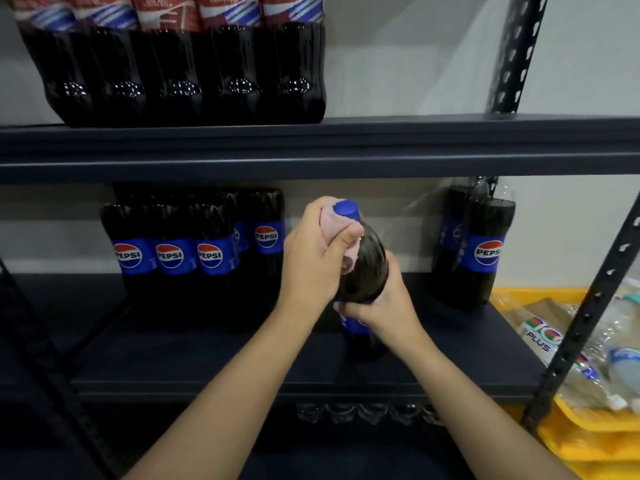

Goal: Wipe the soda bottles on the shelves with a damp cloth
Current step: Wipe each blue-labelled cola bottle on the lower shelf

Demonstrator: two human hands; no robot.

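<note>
A dark cola bottle [363, 271] with a blue cap [346, 208] is being clamped by the right hand [384, 306]; a pink cloth [334, 223] is being squeezed around its neck by the left hand [311, 258].

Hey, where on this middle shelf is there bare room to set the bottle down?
Bare shelf board lies between the left Pepsi group and the right Pepsi pair, around the held bottle, and along the front edge left of it. The back left is crowded.
</note>
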